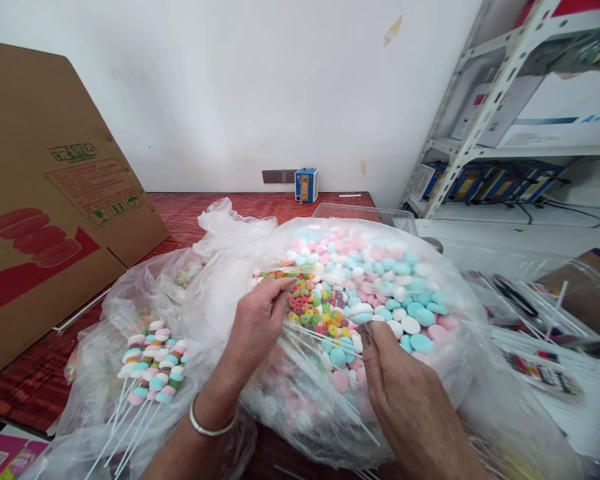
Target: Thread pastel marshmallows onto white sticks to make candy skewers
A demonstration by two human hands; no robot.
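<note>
While the left hand (257, 323) curls in with thumb and fingertips pinched shut on a cluster of ring sweets (313, 310) in the middle of the frame, the right hand (405, 393), lower right of centre, bends its fingers down onto the thin white sticks (325, 347) just beside them. Its fingertips are partly buried there, so whether it grips a stick or only presses on it cannot be told. A silver bracelet (207, 427) sits on the left wrist.

Around the rings lie pastel marshmallows (400, 293), blue, pink and white, all heaped in a big clear plastic bag (225, 233) that fills the centre. At lower left, finished skewers (153, 363) of stacked marshmallows lie under more clear plastic.

Judging from this, the work goes best with a light pinch: the marshmallows look soft and would dent, and the sticks are thin enough to snap or pierce the plastic. Holding the sweets steady with one hand while the other guides a single stick seems the safer way.

The bag rests on a red-brown table (190, 207). A cardboard box (55, 200) leans at upper left, and a metal shelf (485, 100) stands at upper right.
</note>
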